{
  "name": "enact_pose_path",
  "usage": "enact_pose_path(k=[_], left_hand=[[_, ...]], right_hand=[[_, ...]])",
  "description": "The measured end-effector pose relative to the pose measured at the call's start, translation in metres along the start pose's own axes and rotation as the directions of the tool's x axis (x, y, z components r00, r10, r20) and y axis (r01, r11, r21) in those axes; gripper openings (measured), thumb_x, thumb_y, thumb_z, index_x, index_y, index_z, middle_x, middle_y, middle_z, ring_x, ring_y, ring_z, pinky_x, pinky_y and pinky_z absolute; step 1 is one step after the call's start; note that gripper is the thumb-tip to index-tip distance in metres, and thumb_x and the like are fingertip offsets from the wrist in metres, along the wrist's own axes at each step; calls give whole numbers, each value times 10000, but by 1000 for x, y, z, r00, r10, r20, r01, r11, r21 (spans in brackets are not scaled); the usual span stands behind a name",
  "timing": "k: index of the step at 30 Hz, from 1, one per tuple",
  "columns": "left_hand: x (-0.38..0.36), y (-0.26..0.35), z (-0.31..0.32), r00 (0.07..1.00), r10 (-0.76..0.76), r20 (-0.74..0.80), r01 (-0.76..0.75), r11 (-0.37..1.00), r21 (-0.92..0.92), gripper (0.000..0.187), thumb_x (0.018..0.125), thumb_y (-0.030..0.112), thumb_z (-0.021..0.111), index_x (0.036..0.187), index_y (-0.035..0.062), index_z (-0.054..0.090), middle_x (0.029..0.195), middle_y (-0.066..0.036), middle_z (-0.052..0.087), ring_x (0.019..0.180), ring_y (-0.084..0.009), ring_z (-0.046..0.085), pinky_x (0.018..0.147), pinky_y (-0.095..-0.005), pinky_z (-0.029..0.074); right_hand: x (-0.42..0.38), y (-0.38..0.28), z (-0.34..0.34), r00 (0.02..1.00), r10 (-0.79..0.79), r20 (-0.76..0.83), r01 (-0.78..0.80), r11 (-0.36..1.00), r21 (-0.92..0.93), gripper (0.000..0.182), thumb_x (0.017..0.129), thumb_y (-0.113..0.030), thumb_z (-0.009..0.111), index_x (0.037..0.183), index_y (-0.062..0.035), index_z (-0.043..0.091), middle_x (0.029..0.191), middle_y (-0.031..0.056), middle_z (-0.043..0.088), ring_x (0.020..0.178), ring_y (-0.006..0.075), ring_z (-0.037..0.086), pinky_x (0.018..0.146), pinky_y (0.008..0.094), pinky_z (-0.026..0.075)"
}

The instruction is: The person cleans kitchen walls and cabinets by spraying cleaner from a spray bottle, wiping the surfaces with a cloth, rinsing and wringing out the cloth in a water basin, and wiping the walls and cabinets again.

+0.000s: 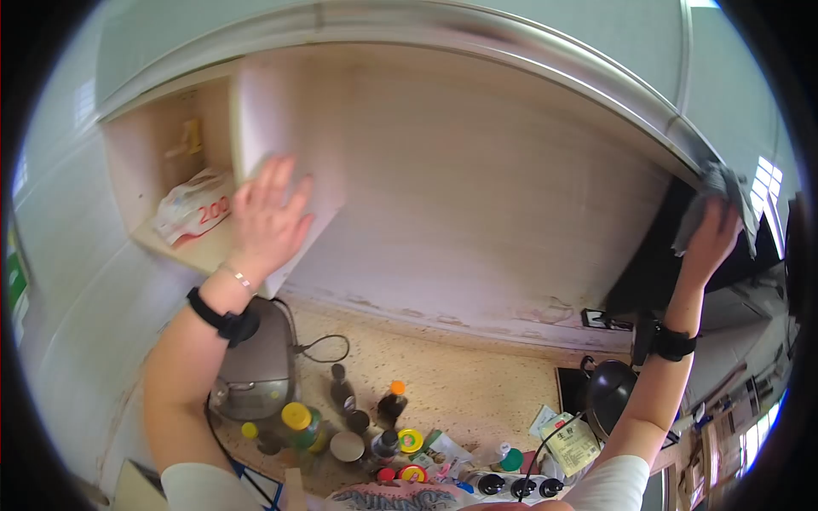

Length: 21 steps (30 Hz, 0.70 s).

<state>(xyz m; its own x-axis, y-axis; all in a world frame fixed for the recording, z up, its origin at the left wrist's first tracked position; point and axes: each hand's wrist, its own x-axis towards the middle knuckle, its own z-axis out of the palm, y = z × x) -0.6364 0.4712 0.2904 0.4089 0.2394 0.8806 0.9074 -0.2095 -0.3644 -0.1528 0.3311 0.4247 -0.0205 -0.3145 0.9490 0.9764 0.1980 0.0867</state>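
Observation:
My left hand (pixel 271 213) is raised with its fingers spread, slightly blurred, in front of the upright divider panel (pixel 256 119) of the wall cabinet. It holds nothing. Behind it, in the small left compartment, lies a white plastic bag (pixel 194 207) with red print. Far to the right, my right hand (pixel 714 234) grips a grey cloth (pixel 724 183), pressed up at the lower right end of the silver trim (pixel 588 64) along the cabinet. Just left of that hand is a dark black panel (pixel 652 247).
On the speckled counter (pixel 477 358) below stand several bottles and jars, among them an orange-capped bottle (pixel 393 404) and a yellow-capped jar (pixel 298 417). A grey appliance (pixel 260 358) with a cord sits at left. A black wok (pixel 612 393) is at right, near a wall socket (pixel 596 319).

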Motion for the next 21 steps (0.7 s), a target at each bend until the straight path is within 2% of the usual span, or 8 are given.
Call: enact_pose_path(k=[5, 8, 10, 11, 13, 15, 18, 21], left_hand=[[-3, -5, 4, 1000, 12, -9, -11, 997, 74, 501, 667, 216, 667, 1137, 128, 519, 1320, -105, 371, 1246, -242, 323, 921, -362, 292], [-1, -7, 7, 1000, 27, -15, -26, 994, 108, 499, 652, 183, 671, 1125, 125, 524, 1318, -100, 377, 1246, -230, 328, 915, -349, 302], [-2, -7, 10, 999, 27, -19, -24, 993, 120, 501, 639, 165, 678, 1115, 122, 529, 1319, -99, 377, 1243, -228, 334, 914, -350, 307], [-1, -6, 10, 999, 31, -28, -27, 992, 121, 501, 636, 163, 680, 1113, 121, 531, 1320, -101, 377, 1242, -231, 335, 913, -352, 309], [-1, -6, 10, 999, 25, -28, -21, 991, 132, 501, 631, 159, 684, 1108, 120, 535, 1320, -104, 377, 1239, -236, 339, 911, -355, 313], [0, -5, 8, 999, 16, -28, -13, 994, 104, 504, 631, 163, 687, 1110, 122, 537, 1318, -106, 379, 1238, -245, 339, 912, -361, 312], [1, -2, 5, 1000, -4, 1, 4, 996, 84, 499, 640, 183, 684, 1114, 126, 539, 1314, -109, 384, 1233, -256, 342, 911, -369, 301], [4, 2, 4, 1000, -8, 21, 6, 996, 90, 489, 655, 220, 677, 1116, 131, 543, 1307, -114, 388, 1223, -264, 350, 908, -372, 283]], right_hand=[[-2, -116, 70, 895, -434, 105, 398, 881, 256, 131, 808, -121, 556, 905, -39, 587, 879, 44, 580, 859, 208, 558, 826, 346, 430], [-41, -132, 105, 901, 52, 430, -430, 234, 872, 250, 772, -85, 592, 1018, -56, 558, 1059, 58, 519, 966, 214, 527, 871, 346, 422], [-66, -107, 118, 862, 215, 459, -504, 280, 817, 426, 746, -44, 639, 1146, -75, 495, 1142, 77, 481, 1032, 223, 504, 880, 346, 422], [-65, -81, 124, 930, 60, 363, -300, 696, 653, 447, 756, -61, 640, 1170, -84, 474, 1161, 74, 471, 1053, 221, 493, 908, 344, 408], [-67, -43, 133, 822, 204, 532, -570, 334, 751, 483, 795, -135, 633, 1229, -111, 421, 1191, 66, 458, 1111, 215, 455, 982, 337, 350], [-79, -1, 131, 857, 278, 434, -515, 440, 735, 414, 813, -145, 614, 1185, -84, 444, 1166, 86, 474, 1105, 213, 455, 989, 339, 332], [-98, 72, 118, 994, -61, 88, 76, 981, -179, 341, 824, -157, 606, 1120, -46, 479, 1141, 116, 490, 1100, 217, 452, 992, 341, 311], [-116, 185, 116, 929, 333, 159, -326, 943, -69, 445, 856, -293, 540, 1200, -23, 457, 1228, 150, 456, 1152, 267, 417, 992, 378, 300]])
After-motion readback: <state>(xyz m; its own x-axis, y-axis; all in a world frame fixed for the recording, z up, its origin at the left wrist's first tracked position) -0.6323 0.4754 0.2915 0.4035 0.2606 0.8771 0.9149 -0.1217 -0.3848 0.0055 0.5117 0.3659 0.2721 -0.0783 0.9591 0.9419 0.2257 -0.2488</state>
